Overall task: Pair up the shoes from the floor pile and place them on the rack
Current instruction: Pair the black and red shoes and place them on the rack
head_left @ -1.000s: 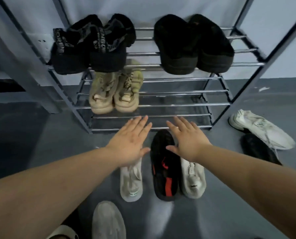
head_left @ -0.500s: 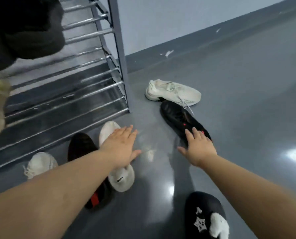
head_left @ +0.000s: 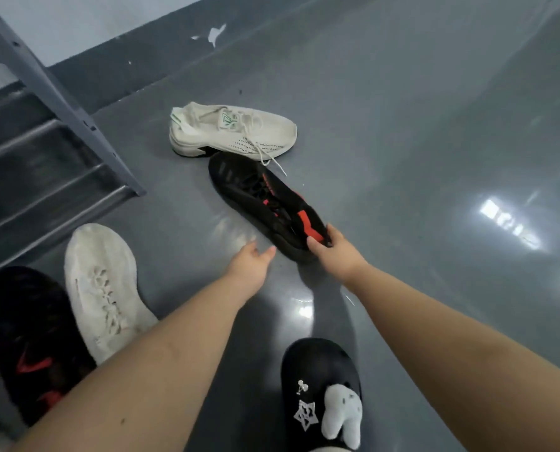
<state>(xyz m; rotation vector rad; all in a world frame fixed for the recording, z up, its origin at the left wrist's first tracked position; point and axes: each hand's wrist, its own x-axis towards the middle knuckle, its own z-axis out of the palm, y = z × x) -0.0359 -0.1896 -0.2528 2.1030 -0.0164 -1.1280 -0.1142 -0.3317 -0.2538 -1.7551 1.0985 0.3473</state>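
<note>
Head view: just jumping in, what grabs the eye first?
The right hand grips the heel of a black-and-red sneaker at centre floor, the left hand open beside it. A white sneaker lies just beyond, touching it. A matching black-and-red shoe sits lower left by the rack.

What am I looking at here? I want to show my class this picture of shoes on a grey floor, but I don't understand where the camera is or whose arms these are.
There is no machine: the camera sits on a person's head, looking down at their own bare arms. The right hand grips the heel of a black and red sneaker lying on the grey floor; the left hand is open beside it, holding nothing. Behind lies a white sneaker. At lower left lie another black and red sneaker and a cream one, near the metal shoe rack. The black slipper at the bottom is probably on the person's own foot.
</note>
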